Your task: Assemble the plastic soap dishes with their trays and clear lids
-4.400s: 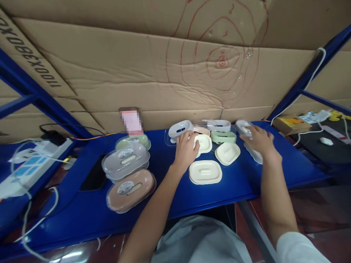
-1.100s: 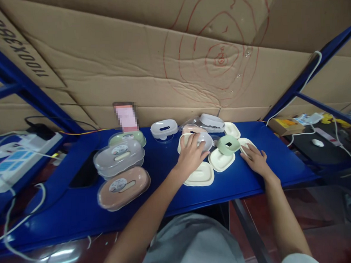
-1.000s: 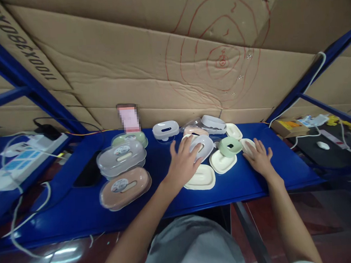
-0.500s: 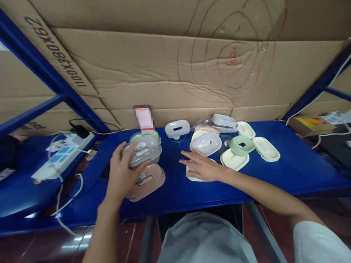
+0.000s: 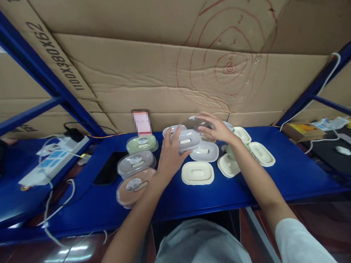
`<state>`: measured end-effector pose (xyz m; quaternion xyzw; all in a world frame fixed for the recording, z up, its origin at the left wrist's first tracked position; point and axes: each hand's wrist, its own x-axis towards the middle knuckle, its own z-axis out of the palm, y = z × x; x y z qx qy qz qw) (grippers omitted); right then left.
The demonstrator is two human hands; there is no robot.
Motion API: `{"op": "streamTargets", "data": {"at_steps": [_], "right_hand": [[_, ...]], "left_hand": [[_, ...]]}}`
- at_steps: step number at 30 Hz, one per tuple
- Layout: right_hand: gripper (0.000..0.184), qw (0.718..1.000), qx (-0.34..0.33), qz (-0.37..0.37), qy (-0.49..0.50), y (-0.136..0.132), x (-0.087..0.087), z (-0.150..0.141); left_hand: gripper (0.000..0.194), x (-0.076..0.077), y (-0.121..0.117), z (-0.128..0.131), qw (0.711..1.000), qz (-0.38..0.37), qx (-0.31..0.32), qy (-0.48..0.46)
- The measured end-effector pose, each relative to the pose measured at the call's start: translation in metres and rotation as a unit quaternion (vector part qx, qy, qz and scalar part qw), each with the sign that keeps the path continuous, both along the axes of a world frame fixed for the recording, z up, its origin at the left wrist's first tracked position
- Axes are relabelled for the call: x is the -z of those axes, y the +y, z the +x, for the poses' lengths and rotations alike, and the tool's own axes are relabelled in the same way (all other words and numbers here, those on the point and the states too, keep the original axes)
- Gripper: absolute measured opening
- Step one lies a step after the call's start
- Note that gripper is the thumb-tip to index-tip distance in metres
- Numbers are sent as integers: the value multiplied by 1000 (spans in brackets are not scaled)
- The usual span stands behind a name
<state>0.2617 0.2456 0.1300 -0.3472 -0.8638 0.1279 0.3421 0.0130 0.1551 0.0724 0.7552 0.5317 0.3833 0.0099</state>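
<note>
My left hand grips a pale grey oval plastic dish with a slot in its middle, raised over the table. Beyond it, my right hand curls its fingers around a clear plastic cover, whose outline is faint. A second pale grey dish lies just below. Nearer me is a cream oval tray. Under my right forearm a green dish is mostly hidden. On the left stand a green covered dish, a grey covered one and a brown-pink one, each with a round sticker.
More cream trays lie to the right on the blue table. A phone leans on the cardboard wall. Left are a dark flat object, a power strip and white cables. A small carton sits far right.
My left hand has left the grey covered dish and moved right to a pale grey dish, now lifted. My right hand has moved from the cream tray up and back to the clear cover.
</note>
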Motion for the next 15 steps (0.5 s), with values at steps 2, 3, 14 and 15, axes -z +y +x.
{"op": "streamTargets", "data": {"at_steps": [2, 3, 14, 15], "right_hand": [[49, 995, 93, 12, -37, 10, 3, 6], [49, 990, 126, 16, -62, 11, 5, 7], [61, 973, -18, -21, -230, -23, 11, -20], [63, 971, 11, -6, -239, -32, 11, -24]], "left_hand": [[71, 4, 7, 10, 1000, 6, 4, 23], [58, 7, 9, 14, 999, 7, 13, 32], [29, 47, 29, 23, 1000, -7, -22, -10], [30, 49, 29, 24, 999, -4, -31, -16]]}}
